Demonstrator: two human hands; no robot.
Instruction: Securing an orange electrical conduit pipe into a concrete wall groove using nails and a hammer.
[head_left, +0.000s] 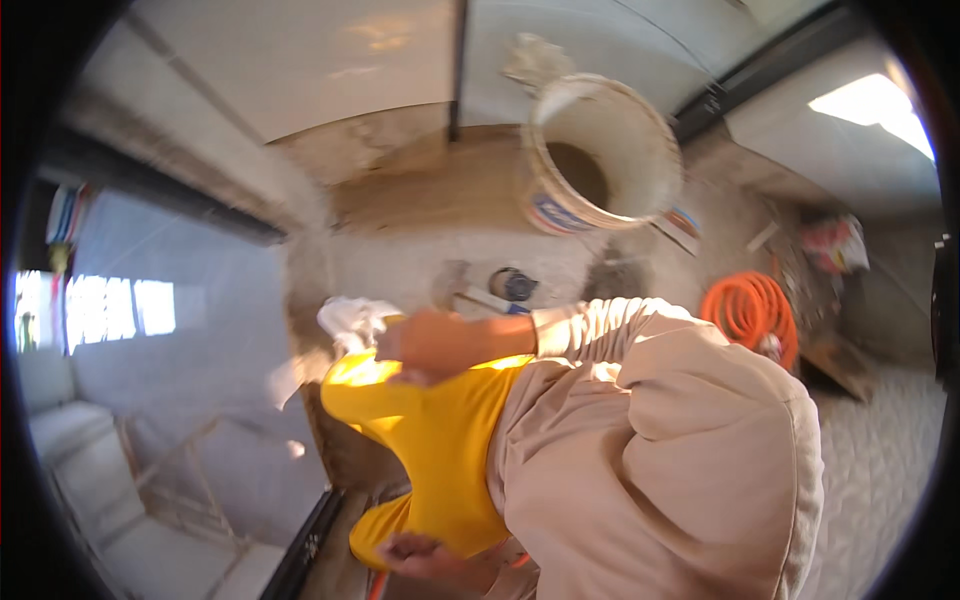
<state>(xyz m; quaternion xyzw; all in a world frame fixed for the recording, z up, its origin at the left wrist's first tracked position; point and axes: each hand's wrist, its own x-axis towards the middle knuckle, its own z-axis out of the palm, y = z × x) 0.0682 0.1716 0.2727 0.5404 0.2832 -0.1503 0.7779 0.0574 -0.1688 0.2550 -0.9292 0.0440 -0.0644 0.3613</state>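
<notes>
My right hand, blurred by motion, reaches across above my yellow trouser leg. Its fingers are closed on a crumpled white cloth, which lies close to the edge of a large smooth grey panel. Lower in the view, my left hand is curled beside the other trouser leg. Whatever it may hold is hidden, though a bit of something orange shows near it.
A dirty white bucket with grey residue inside stands at the top, a pale rag beside its rim. Near my right forearm lie a dark round object and a white strip-like tool. An orange hose lies coiled to the right.
</notes>
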